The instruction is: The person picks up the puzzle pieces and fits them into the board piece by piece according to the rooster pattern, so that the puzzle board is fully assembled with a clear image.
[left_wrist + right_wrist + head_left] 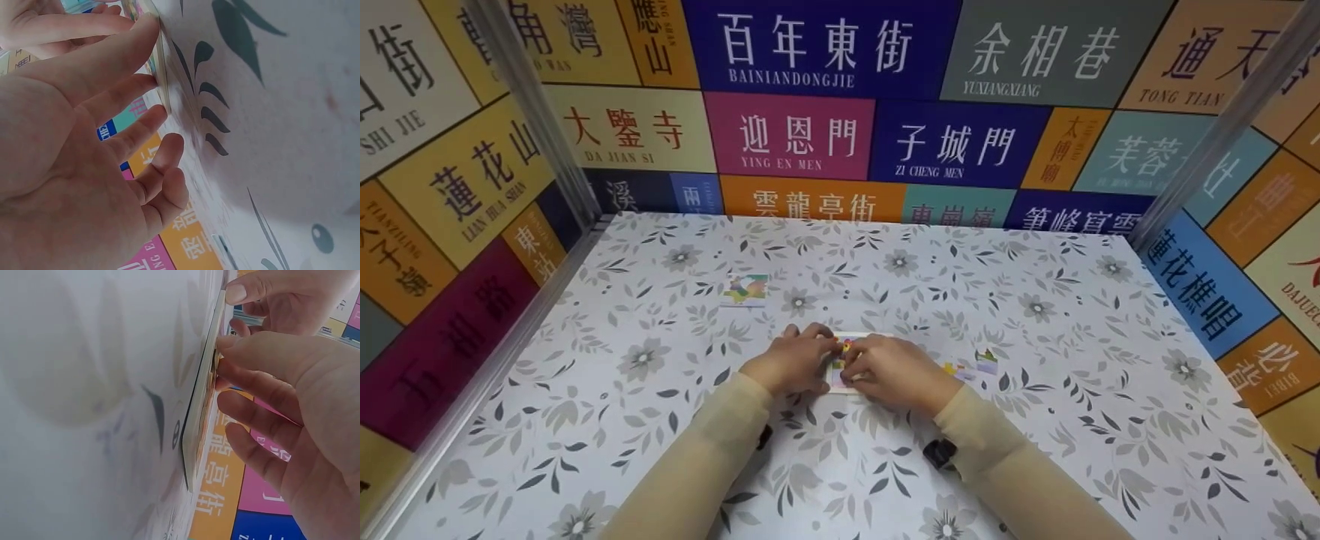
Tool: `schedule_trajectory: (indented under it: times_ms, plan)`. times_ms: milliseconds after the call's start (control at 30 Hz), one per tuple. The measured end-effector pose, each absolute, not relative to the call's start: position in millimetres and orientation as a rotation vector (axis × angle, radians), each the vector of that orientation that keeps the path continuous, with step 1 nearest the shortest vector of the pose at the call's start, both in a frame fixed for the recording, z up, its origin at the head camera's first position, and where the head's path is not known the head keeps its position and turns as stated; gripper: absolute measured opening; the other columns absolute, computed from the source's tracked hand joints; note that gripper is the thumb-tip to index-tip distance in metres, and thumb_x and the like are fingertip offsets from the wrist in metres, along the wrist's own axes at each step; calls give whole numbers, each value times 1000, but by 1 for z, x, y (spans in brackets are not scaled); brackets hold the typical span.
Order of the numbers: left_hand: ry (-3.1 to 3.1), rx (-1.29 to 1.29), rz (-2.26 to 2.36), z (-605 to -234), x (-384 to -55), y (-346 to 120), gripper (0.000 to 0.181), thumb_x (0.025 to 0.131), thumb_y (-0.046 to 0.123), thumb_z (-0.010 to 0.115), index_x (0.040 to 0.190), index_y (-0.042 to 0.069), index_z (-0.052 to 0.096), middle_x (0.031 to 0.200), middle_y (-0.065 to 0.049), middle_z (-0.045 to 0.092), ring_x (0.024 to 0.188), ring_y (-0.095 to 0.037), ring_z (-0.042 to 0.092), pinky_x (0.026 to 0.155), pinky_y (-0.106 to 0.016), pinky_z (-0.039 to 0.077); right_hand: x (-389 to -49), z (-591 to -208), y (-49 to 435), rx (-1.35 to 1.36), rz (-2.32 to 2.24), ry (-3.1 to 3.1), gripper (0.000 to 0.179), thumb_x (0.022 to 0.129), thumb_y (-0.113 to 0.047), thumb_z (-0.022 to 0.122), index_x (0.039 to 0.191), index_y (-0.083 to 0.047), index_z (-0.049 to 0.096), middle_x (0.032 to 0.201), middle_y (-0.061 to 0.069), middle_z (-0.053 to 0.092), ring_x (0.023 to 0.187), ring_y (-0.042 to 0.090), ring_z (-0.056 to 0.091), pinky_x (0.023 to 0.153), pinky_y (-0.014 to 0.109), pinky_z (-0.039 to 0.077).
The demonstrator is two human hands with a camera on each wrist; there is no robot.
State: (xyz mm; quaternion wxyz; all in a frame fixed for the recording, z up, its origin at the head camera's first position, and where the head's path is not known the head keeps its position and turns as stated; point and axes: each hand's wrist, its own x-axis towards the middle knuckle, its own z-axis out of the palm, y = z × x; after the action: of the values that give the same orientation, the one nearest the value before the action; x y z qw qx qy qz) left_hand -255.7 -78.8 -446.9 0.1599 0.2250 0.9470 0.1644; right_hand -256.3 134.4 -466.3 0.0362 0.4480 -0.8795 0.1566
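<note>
A small, thin puzzle board with a colourful picture lies flat on the table between the two hands, which cover most of it. My left hand rests at its left side, with the thumb and fingers touching the pale board edge and the other fingers loosely bent. From the right, my right hand reaches over the board. Its thumb and index finger pinch a small puzzle piece, mostly hidden by the fingertips, at the board's surface.
Loose puzzle pieces lie just right of the right hand, some partly behind it. A square picture card lies farther back on the left. The floral tablecloth is bordered by panels of colourful street signs at the back and sides.
</note>
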Motion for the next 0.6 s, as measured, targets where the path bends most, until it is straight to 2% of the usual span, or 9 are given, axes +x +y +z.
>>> schedule_trajectory:
  times_ms: [300, 600]
  plan:
    - [2686, 613, 475, -447, -257, -77, 65, 88, 23, 82, 148, 22, 57, 158, -7, 43, 129, -38, 43, 108, -55, 41, -259, -466, 135, 1300, 529, -2799, 13, 91, -15, 77, 101, -20, 83, 113, -4, 74, 108, 17, 68, 95, 35, 56]
    - [2693, 588, 477, -446, -258, -77, 63, 86, 23, 84, 144, 23, 60, 157, -5, 43, 133, -37, 43, 111, -54, 39, -261, -467, 136, 1390, 499, -2729, 11, 92, -17, 77, 100, -19, 84, 114, -2, 73, 107, 18, 68, 93, 36, 56]
